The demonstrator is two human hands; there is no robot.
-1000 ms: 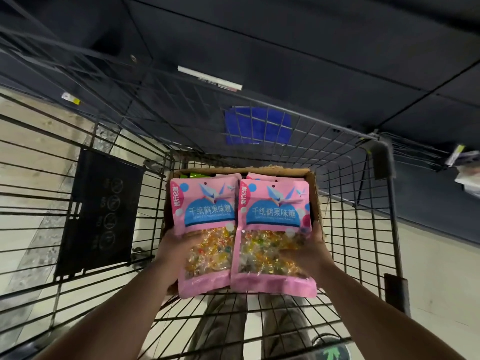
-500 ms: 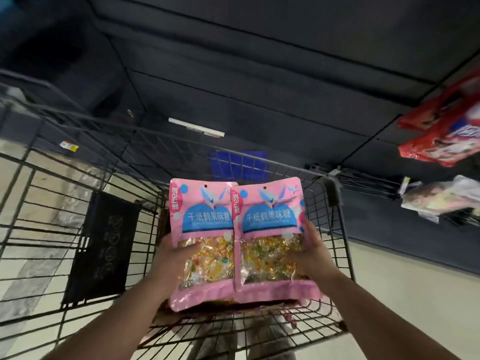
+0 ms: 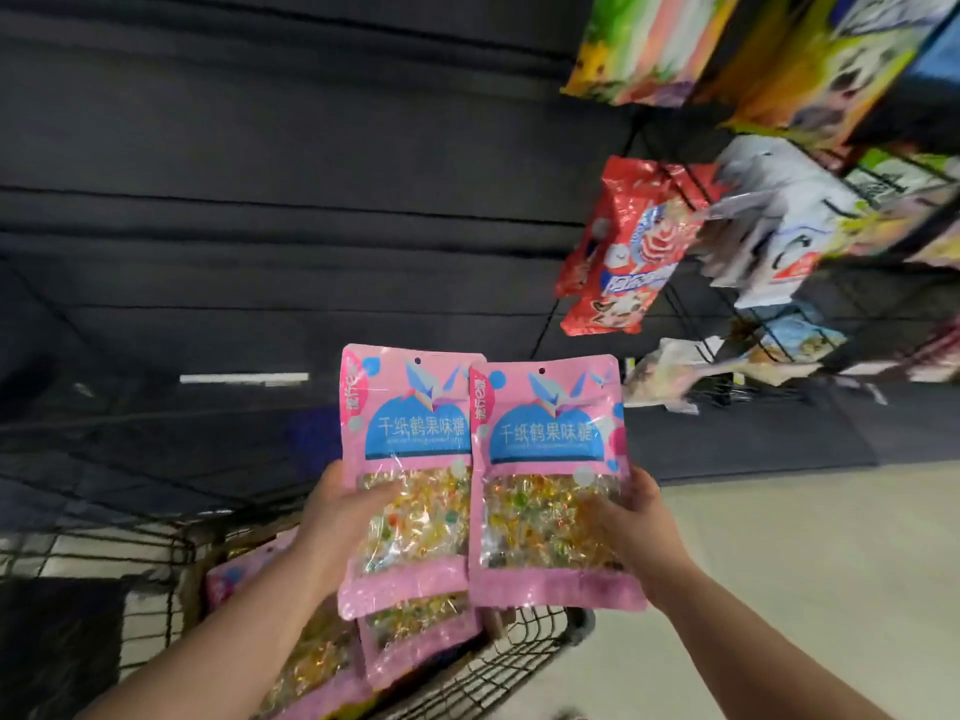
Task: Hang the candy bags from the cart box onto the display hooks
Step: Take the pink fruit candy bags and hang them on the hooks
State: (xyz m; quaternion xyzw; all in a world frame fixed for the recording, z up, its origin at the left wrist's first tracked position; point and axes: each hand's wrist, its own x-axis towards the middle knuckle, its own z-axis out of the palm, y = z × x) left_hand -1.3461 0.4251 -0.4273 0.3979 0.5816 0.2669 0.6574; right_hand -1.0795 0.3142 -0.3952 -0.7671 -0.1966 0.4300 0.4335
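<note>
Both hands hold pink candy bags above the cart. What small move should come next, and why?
Probably carry the pink candy bags up and right toward the display rack. The left hand and right hand grip them upright, hang holes on top, still well below the hanging packs.

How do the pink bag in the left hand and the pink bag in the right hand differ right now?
The left-hand bag sits slightly higher and partly behind; the right-hand bag overlaps its right edge. The left hand covers the left-hand bag's lower left side, while the right hand grips the right-hand bag's lower right. Both are upright, the same pink print, with a clear candy window and a punched hang hole.
</note>
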